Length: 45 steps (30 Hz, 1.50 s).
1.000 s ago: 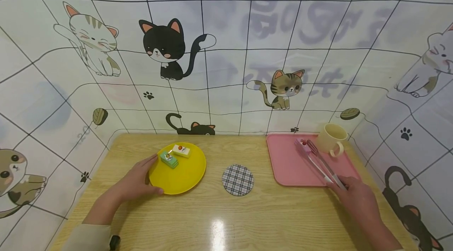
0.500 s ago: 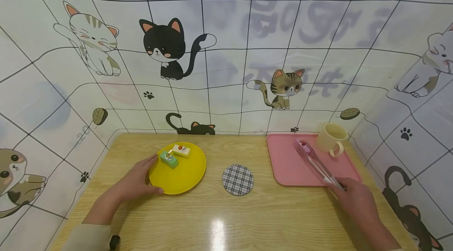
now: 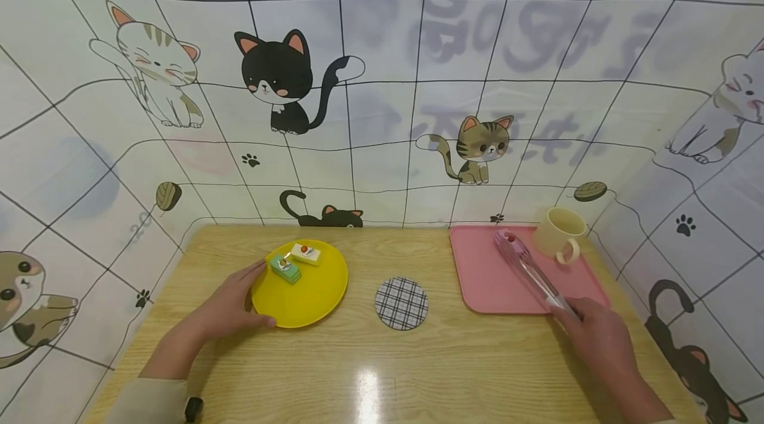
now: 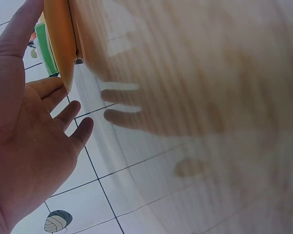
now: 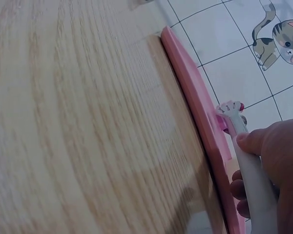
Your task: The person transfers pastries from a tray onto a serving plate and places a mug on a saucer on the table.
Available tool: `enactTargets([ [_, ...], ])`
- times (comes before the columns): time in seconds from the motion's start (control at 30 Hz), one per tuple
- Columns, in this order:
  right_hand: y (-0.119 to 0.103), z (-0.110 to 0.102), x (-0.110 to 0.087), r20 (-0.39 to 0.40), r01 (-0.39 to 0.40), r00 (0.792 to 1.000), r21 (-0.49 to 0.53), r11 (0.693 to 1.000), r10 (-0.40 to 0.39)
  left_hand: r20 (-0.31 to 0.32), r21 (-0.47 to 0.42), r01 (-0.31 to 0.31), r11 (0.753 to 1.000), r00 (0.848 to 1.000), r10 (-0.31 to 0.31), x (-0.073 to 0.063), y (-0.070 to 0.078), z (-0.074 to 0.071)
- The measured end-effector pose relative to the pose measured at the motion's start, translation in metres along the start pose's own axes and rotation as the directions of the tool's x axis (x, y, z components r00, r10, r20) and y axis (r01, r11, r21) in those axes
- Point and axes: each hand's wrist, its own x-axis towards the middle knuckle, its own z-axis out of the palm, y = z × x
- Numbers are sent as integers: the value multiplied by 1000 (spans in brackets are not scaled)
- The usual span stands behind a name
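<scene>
My right hand (image 3: 599, 338) grips a pair of tongs (image 3: 540, 281) with thumb and fingers, seen close in the right wrist view as a pale handle (image 5: 251, 180). The tongs' tips are around a small pink toy cake slice (image 3: 507, 238) with a red topping, over the pink tray (image 3: 477, 288). At the left, my left hand (image 3: 229, 308) is spread along the rim of a yellow plate (image 3: 310, 301), thumb at the near side and fingertips at the far left side. On that plate lie a green toy cake slice (image 3: 285, 271) and a cream toy cake slice (image 3: 309, 255).
A cream mug (image 3: 558, 233) stands at the tray's back right corner. Between plate and tray, a round checked coaster (image 3: 401, 303) lies on the wooden table (image 3: 382, 357). A cat-print sheet (image 3: 382, 112) hangs behind and along both sides.
The tongs' arms have come together around the pink cake slice, and their tips have shifted slightly left and back. My left hand and the plate stay put.
</scene>
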Motion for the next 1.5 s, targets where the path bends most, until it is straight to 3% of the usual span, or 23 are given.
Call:
enactTargets([
  [0.43, -11, 0, 0, -60, 91, 994, 15, 996, -90, 0, 5, -7, 1000, 1000, 7, 0, -1, 0],
  [0.67, -24, 2, 3, -56, 161, 986, 42, 986, -158, -2, 9, -11, 1000, 1000, 11, 0, -2, 0],
  [0.87, -39, 4, 3, -73, 242, 969, 57, 969, -238, -3, 8, -7, 1000, 1000, 7, 0, -1, -1],
  [1.07, -53, 3, 6, -37, 286, 958, 52, 957, -284, -3, 4, -4, 1000, 1000, 4, 0, 1, -1],
  [1.5, -88, 12, 17, -13, 428, 903, 58, 902, -428, -3, -12, -2, 1000, 1000, 2, -2, 2, -2],
])
